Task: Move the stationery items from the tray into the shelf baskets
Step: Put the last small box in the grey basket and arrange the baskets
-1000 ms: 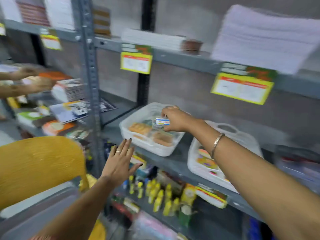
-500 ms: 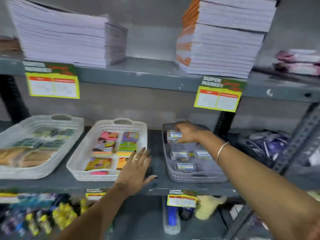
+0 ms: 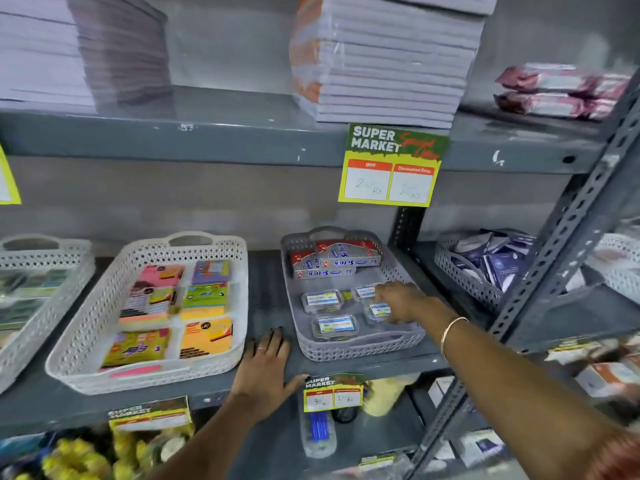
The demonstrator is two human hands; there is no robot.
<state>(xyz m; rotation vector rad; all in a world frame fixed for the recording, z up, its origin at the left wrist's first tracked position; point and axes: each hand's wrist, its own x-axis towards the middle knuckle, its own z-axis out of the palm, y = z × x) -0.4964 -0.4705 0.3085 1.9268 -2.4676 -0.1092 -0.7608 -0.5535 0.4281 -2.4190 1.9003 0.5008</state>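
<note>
setting the small clear box [image 3: 378, 310] flat on the floor of the grey basket [image 3: 360, 348] is judged to be the step in hand. the box should be lowered until its base sits level, kept just apart from its neighbours, and only then let go. the right hand [image 3: 398, 301] is reached into the basket at about 3 o'clock of its middle, fingers curled down over the box; whether it is pinched or already freed cannot be told. the left hand [image 3: 265, 367] is laid flat on the shelf [image 3: 270, 292] at the basket's 8 o'clock, fingers spread and holding nothing. the box is seen as a clear plastic case with a blue and white label, like three others [image 3: 334, 325] beside it. red and silver cartons [image 3: 334, 261] are stacked at the basket's 12 o'clock.
</note>
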